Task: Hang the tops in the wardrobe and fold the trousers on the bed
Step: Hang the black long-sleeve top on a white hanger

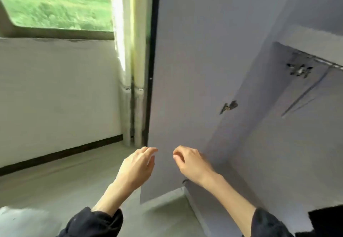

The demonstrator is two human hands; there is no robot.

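Standing open, the wardrobe door (187, 81) is a flat, smooth, pale grey panel, long axis upright, its dark edge facing the far left window (55, 3). Left of it run a white matte wall (55, 92) and two round pale pipes (133, 69). Left hand (138, 164), near the door's lower edge, has relaxed fingers and holds nothing. Right hand (191, 162), loosely curled, is empty. Metal hinges (228, 107) sit inside the wardrobe (297, 144), right.
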